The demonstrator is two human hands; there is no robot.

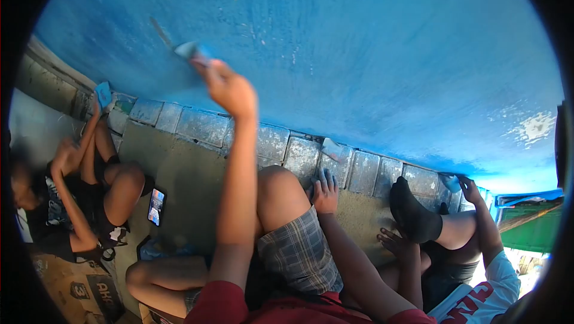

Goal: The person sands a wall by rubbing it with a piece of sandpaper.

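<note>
My left hand is raised against the blue wall, its fingers wrapped round a scraper whose pale blade is blurred at the wall's surface. My right hand rests on the grey tiles along the foot of the wall, fingers spread, holding nothing. Just above it on the tile edge lies a loose pale flake or blade. Paint is worn away in a whitish patch at the right of the wall.
On the left a person sits holding a blue piece at the wall. A phone lies on the floor. At the right another person sits, black-socked foot by the tiles, one hand with a scraper.
</note>
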